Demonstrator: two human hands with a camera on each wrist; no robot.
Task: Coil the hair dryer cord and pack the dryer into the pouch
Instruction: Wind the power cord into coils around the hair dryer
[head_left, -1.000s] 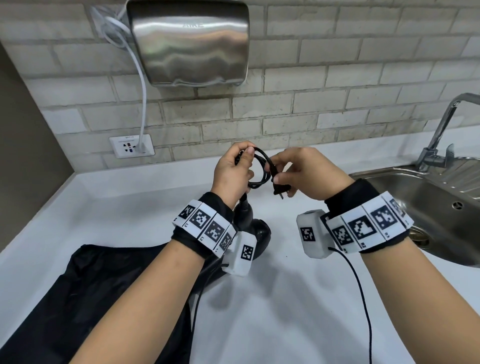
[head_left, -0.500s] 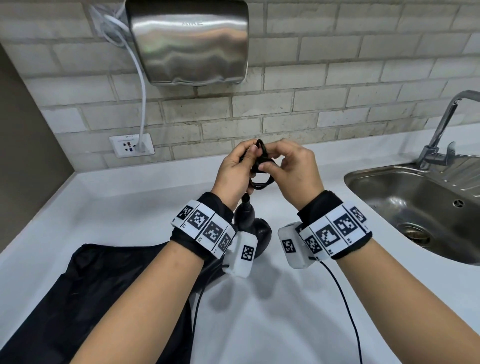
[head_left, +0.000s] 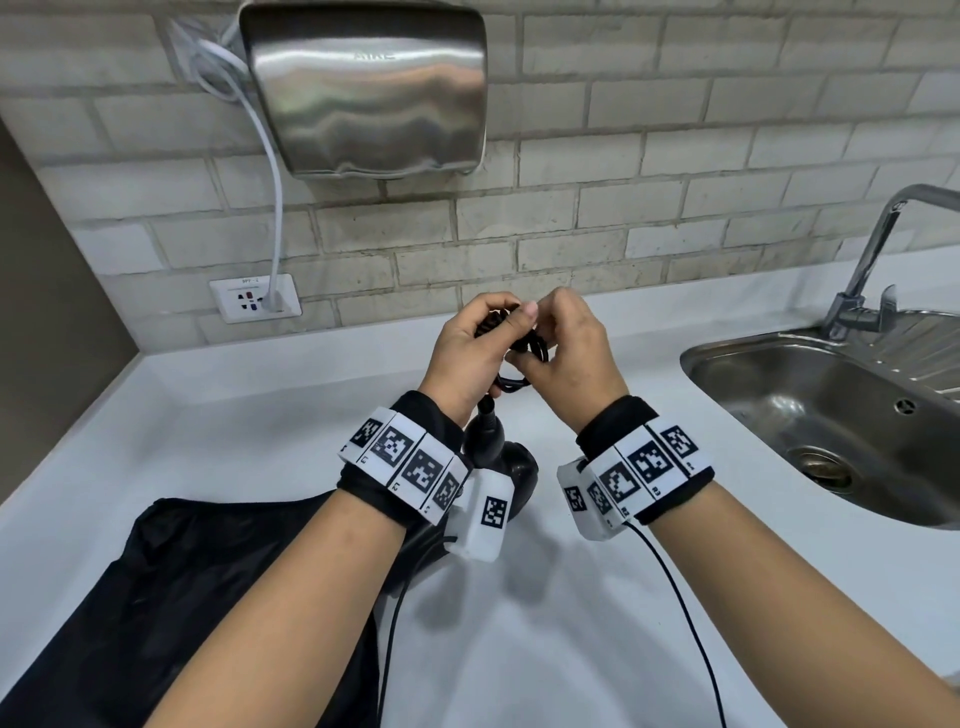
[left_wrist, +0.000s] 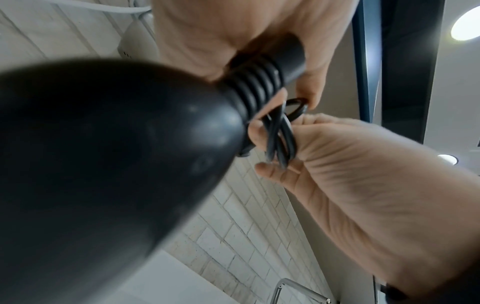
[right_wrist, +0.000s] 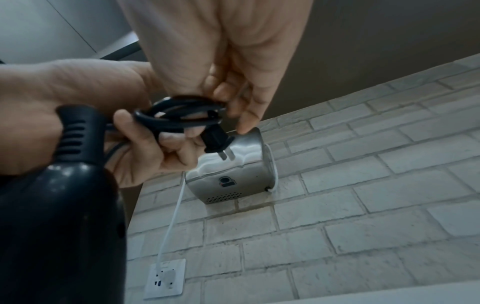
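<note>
My left hand (head_left: 483, 338) holds the black hair dryer (head_left: 506, 467) up by its cord end above the white counter. Its fingers also grip the small black cord coil (head_left: 535, 347). My right hand (head_left: 561, 338) is pressed up against the left and pinches the coil (right_wrist: 176, 115) from the other side. In the right wrist view the plug (right_wrist: 215, 142) sticks out below the coil with its prongs down. The dryer body (left_wrist: 103, 164) fills the left wrist view, the coil (left_wrist: 279, 139) behind it. The black pouch (head_left: 208, 597) lies flat on the counter at the lower left.
A steel sink (head_left: 727, 349) with a faucet (head_left: 872, 260) is set into the counter on the right. A metal hand dryer (head_left: 363, 88) hangs on the brick wall, its white cable plugged into a socket (head_left: 254, 301). Thin black wires (head_left: 675, 597) trail from my wrist cameras.
My right hand moved left with the plug end until it met my left hand. The open cord loops are now bunched tightly between both hands.
</note>
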